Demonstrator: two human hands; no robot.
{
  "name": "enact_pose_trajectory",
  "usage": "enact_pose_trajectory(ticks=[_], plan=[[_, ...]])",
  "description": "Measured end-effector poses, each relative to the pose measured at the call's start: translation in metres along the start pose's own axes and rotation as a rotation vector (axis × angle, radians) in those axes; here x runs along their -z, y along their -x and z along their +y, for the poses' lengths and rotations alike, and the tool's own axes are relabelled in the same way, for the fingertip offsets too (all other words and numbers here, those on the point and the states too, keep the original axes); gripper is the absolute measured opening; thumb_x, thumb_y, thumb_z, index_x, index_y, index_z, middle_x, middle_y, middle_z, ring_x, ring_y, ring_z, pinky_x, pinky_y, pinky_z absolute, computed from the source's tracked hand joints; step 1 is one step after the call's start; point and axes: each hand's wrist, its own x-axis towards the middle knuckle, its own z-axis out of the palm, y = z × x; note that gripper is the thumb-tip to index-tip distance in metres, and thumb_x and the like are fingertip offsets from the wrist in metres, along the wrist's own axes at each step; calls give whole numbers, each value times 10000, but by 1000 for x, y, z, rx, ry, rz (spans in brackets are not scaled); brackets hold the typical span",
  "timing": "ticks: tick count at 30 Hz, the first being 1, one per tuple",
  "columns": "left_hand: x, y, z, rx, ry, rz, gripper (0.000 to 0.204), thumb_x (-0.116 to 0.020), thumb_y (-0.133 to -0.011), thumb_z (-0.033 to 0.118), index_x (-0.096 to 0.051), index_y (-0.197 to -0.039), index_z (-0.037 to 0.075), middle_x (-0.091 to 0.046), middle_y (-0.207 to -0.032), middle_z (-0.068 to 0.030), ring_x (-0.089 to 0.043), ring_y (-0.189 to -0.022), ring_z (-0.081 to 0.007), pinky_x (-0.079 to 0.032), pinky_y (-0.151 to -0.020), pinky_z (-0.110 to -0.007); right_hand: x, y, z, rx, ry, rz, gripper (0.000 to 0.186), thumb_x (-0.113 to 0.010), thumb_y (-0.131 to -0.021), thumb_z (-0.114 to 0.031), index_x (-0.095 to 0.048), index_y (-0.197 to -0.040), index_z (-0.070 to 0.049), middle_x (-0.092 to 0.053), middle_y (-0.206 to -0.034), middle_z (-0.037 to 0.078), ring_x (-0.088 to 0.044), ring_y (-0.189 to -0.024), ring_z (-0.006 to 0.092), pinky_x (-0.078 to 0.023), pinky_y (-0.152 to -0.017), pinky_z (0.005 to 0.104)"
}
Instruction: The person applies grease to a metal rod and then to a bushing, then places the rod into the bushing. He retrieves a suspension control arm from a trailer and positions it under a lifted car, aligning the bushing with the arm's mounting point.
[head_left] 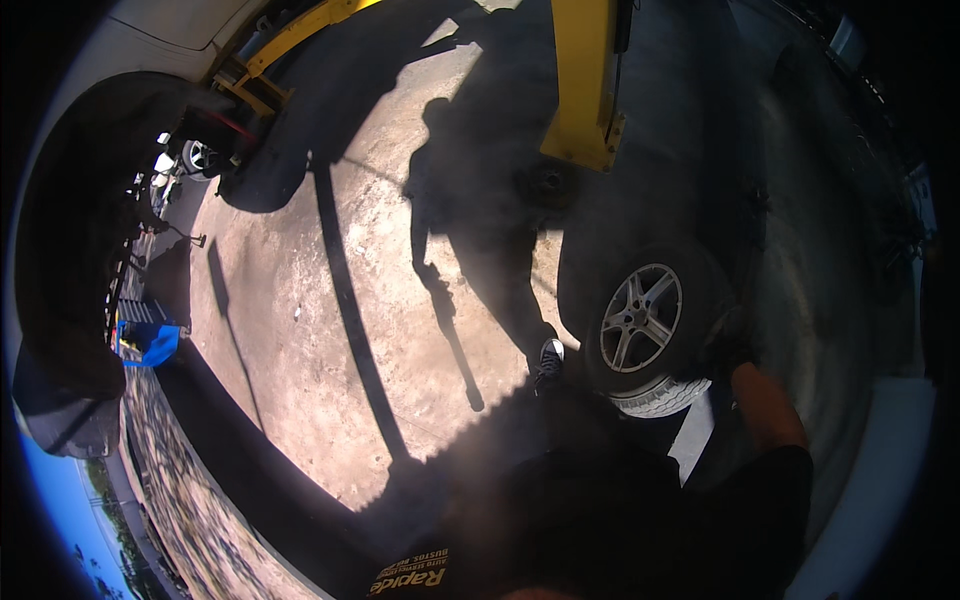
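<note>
the person's dark shirt [600, 520] is filling the lower middle of the frame, nearest the camera, with yellow print at its bottom edge. from it the right forearm is reaching up toward the right of centre, and the right hand [727, 345], in a dark glove, is resting on the tread of a wheel [648, 325]; whether those fingers are curling around the tyre or lying flat i cannot tell. the left hand is not showing anywhere. the wheel, a black tyre on a silver spoked rim, is standing upright on the concrete floor [330, 330], right of centre, in shade. just left of it a dark sneaker [549, 362] is planted on the floor. a yellow lift post [585, 80] is rising at the top centre, and a white car body [150, 30] is curving across the upper left. a blue container [150, 343] is sitting at the left edge.
</note>
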Motion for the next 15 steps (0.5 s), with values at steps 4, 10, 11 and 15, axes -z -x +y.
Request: enact_pose_trajectory(ticks=[4, 10, 11, 15], plan=[[28, -30, 72, 41, -19, -34, 385, -734, -955, 438, -724, -970, 53, -669, -759, -88, -684, -691, -267, -556, -611, -438, 4, -6, 14, -94, -149, -85, 491, -704, -896, -418, -710, -1313, -160, -711, -1305, 176, -646, -1275, 331, -548, -1002, 473], [45, -103, 228, 69, -106, -116, 391, -737, -953, 445, -726, -963, 55, -668, -749, -87, -683, -683, -268, -555, -603, -441, 121, 35, 4, 236, -347, -68, 397, -586, -970, -418, -742, -1251, -185, -719, -1303, 158, -683, -1212, 330, -529, -1033, 441], [42, -120, 259, 77, -129, -134, 392, -738, -953, 447, -726, -962, 55, -667, -747, -87, -683, -682, -268, -555, -601, -441, 143, 36, -4, 178, -376, -59, 385, -587, -969, -421, -756, -1216, -179, -721, -1294, 163, -688, -1198, 334, -532, -1026, 447], [22, -190, 372, 137, -224, -206, 396, -740, -951, 452, -728, -957, 56, -666, -740, -86, -683, -677, -269, -554, -596, -443, 185, 4, -44, 183, -466, 93, 336, -619, -951, -378, -752, -1158, -150, -747, -1166, 148, -725, -1049, 343, -565, -935, 481]])
